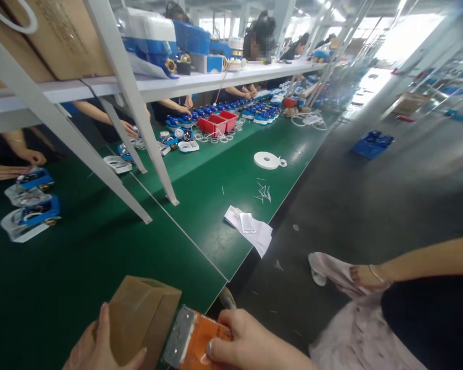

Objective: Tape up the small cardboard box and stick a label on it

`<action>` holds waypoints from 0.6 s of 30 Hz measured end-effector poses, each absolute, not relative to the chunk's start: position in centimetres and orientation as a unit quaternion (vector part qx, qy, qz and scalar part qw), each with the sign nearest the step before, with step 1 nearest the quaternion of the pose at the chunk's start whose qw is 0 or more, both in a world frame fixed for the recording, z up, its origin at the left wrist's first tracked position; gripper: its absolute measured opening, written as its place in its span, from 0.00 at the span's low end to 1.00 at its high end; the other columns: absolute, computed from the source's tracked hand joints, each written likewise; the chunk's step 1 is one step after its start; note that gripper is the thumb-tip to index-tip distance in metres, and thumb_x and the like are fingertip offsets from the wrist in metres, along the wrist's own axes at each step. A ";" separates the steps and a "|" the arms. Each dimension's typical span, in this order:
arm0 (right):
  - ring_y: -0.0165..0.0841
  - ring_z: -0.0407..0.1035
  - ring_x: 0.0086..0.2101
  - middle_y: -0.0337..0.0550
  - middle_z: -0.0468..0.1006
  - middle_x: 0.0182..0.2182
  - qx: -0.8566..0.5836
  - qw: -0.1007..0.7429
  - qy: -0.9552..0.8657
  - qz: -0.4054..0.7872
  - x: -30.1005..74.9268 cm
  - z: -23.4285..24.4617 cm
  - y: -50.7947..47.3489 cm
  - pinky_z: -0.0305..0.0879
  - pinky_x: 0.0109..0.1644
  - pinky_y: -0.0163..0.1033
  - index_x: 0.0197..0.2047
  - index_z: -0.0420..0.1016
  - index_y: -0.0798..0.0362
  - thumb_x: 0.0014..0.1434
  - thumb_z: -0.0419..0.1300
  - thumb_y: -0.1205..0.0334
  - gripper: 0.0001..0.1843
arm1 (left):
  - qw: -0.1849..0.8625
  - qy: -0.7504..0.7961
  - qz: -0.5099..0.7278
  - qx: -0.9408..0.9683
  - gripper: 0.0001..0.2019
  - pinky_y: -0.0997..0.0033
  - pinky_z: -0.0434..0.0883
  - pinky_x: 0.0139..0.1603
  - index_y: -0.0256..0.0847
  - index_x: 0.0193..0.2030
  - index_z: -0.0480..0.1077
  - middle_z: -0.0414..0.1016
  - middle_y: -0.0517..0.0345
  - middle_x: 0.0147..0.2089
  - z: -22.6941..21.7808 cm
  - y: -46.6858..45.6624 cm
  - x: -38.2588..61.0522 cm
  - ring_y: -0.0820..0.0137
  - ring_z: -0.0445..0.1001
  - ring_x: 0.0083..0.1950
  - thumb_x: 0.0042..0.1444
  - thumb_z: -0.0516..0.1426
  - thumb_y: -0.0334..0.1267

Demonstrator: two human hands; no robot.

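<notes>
At the bottom of the view, my left hand [96, 344] grips a brown cardboard box [139, 313], its thumb and fingers around the near part. The box stands on the green work table [170, 246]. My right hand [247, 339] is closed around an orange tape dispenser [200, 341] with a grey metal end, held just right of the box. The lower parts of the dispenser and of my left hand fall outside the picture.
White papers [250, 228] overhang the table edge, near thin white strips [263, 192] and a white roll [268, 160]. Slanted shelf legs [139, 113] stand at left. Co-workers' hands handle blue units [42, 210]. A person in pink trousers [343, 339] stands at right.
</notes>
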State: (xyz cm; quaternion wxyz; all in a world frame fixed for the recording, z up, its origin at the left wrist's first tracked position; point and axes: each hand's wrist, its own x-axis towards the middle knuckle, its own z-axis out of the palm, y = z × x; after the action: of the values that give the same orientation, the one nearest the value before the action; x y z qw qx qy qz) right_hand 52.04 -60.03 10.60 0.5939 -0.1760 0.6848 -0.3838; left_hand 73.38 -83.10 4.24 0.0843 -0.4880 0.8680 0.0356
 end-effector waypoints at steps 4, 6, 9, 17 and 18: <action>0.28 0.62 0.26 0.38 0.70 0.25 -0.237 0.565 0.702 -0.363 52.5 8.5 -61.1 0.52 0.24 0.31 0.34 0.72 0.58 0.46 0.62 0.53 0.17 | 0.163 0.846 0.127 -0.492 0.56 0.50 0.55 0.62 0.31 0.69 0.29 0.50 0.38 0.62 8.1 -83.7 72.7 0.50 0.54 0.62 0.39 0.50 0.61; 0.29 0.62 0.27 0.39 0.70 0.25 -0.267 0.556 0.699 -0.362 52.9 7.8 -61.7 0.52 0.27 0.33 0.33 0.70 0.59 0.49 0.58 0.54 0.14 | 0.170 0.848 0.166 -0.475 0.54 0.56 0.50 0.66 0.31 0.68 0.28 0.47 0.41 0.64 9.3 -84.0 72.6 0.56 0.49 0.65 0.41 0.51 0.57; 0.30 0.62 0.27 0.39 0.68 0.25 -0.316 0.542 0.704 -0.334 53.3 7.5 -62.8 0.51 0.28 0.35 0.30 0.65 0.58 0.51 0.55 0.53 0.14 | 0.157 0.842 0.215 -0.469 0.53 0.60 0.46 0.67 0.34 0.69 0.27 0.45 0.46 0.65 9.7 -84.8 73.2 0.60 0.45 0.66 0.42 0.53 0.53; 0.31 0.60 0.28 0.40 0.64 0.25 -0.328 0.547 0.694 -0.333 53.9 5.0 -63.7 0.51 0.29 0.36 0.31 0.62 0.56 0.49 0.50 0.43 0.21 | 0.115 0.800 0.349 -0.474 0.53 0.53 0.50 0.66 0.36 0.69 0.35 0.45 0.46 0.64 9.2 -87.4 74.6 0.55 0.47 0.65 0.39 0.57 0.52; 0.31 0.60 0.28 0.40 0.64 0.25 -0.326 0.547 0.696 -0.332 54.0 4.2 -63.7 0.51 0.29 0.36 0.31 0.62 0.56 0.49 0.50 0.43 0.21 | 0.107 0.792 0.372 -0.473 0.53 0.52 0.52 0.66 0.36 0.69 0.36 0.45 0.45 0.64 9.3 -87.8 74.7 0.54 0.48 0.65 0.39 0.57 0.52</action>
State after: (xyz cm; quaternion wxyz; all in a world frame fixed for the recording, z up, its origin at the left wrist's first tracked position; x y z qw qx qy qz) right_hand 53.97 -63.73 4.19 0.5468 -0.3262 0.6960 -0.3320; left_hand 74.65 -87.76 9.27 0.1068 -0.4726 0.7917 0.3722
